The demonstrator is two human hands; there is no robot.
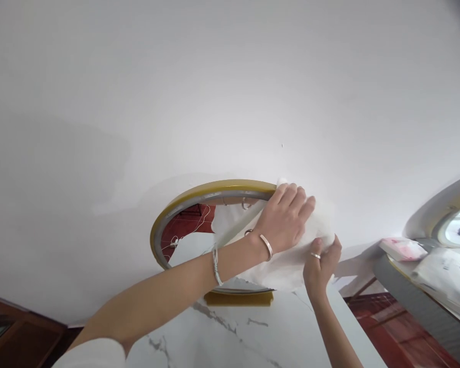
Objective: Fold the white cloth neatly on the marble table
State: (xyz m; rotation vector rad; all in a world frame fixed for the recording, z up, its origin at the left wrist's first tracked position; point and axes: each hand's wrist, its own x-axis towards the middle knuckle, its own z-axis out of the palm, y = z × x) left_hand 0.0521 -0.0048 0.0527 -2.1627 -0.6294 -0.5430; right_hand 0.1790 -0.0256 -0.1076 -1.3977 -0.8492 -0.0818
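Observation:
A round mirror with a gold rim stands on a white marble-patterned table, close to the wall. A thin white cloth or sheet hangs over the mirror's right part. My left hand presses the sheet at the mirror's upper right rim, its fingers curled over the sheet. Lower and to the right, my right hand pinches the sheet's right edge between thumb and fingers. Both hands' reach hides the right side of the rim.
On the right stands a second table with a pink-and-white packet, a white printed bag and another round mirror. Brown wooden furniture is at the lower left. The floor is red.

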